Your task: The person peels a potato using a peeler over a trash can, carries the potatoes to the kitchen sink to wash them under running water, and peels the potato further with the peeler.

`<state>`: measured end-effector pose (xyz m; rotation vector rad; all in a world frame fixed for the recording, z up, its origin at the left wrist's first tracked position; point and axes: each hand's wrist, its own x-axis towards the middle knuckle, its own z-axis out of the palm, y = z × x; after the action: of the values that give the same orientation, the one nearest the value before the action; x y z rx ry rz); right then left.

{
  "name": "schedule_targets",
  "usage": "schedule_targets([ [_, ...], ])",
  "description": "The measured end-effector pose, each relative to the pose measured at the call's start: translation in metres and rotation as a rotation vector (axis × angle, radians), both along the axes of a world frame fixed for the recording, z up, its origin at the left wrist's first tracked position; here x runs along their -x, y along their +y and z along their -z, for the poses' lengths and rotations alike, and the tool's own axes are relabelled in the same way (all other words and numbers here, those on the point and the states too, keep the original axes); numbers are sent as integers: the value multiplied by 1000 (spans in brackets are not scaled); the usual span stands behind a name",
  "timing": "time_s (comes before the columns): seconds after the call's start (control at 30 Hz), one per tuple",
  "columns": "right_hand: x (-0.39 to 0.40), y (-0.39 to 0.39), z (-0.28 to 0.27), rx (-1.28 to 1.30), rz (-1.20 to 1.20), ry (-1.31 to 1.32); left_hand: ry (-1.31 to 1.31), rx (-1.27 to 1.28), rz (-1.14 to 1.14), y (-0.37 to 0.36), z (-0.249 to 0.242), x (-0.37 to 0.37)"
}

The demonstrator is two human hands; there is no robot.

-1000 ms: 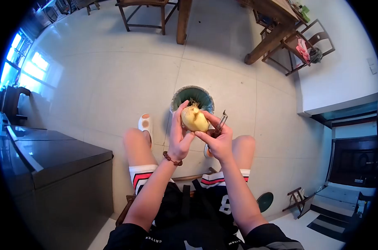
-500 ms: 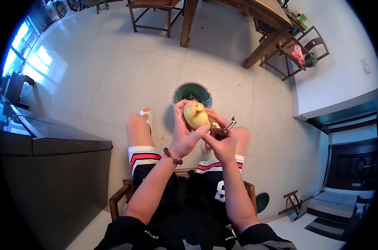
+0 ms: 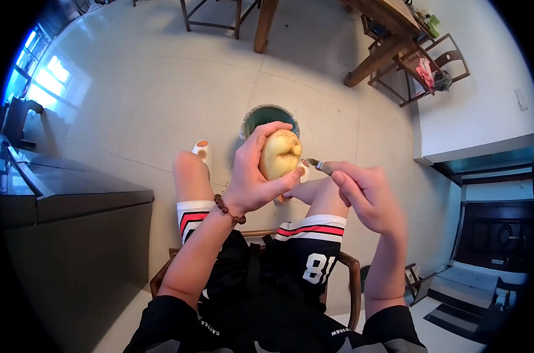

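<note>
The right hand (image 3: 370, 197) has moved away from the potato (image 3: 280, 154) since a moment ago. Before, both hands were close together on it. Now the right hand is off to the side, near the right knee, and only the left hand (image 3: 252, 179) has the potato. The potato has also come up a bit higher and looks bigger.

The left hand's grip is closed around the potato. The fingers curl over its top and left side, and the thumb presses on its lower right side. The potato is pale yellow with a dark dent in the middle. It is up in the air, above the person's knees and in front of the bin (image 3: 261, 116).

The right hand's grip is closed on a peeler (image 3: 320, 166). The metal end sticks out toward the potato and stops just beside it. I cannot tell if it touches the thumb.

The bin is round and green inside, and it sits on the floor (image 3: 161, 88) between the person's feet. The potato hides part of it. A white slipper (image 3: 202, 150) is on the left foot, next to the bin.

The person sits on a wooden chair (image 3: 352, 276) and wears black shorts with red and white stripes. A bead bracelet (image 3: 228, 210) is on the left wrist.

A dark cabinet (image 3: 73, 235) stands on the left. Far off at the top are a wooden table (image 3: 390, 23) and a chair with a pink cloth (image 3: 426, 72) on it.
</note>
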<state>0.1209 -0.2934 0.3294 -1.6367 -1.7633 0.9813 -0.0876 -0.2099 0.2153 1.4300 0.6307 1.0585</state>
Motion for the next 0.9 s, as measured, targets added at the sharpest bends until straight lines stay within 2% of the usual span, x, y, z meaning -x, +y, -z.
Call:
schedule_targets([
  [0.07, 0, 8, -13, -6, -24, -104, 8, -67, -53, 6, 3, -6],
  [0.13, 3, 18, -23, 106, -39, -226, 16, -131, -103, 9, 8, -10],
  [0.8, -10, 77, -4, 302, 22, -245, 153, -439, -283, 63, 41, -38],
  [0.9, -18, 96, 12, 316, 46, -298, 210, -499, -235, 86, 54, -45],
])
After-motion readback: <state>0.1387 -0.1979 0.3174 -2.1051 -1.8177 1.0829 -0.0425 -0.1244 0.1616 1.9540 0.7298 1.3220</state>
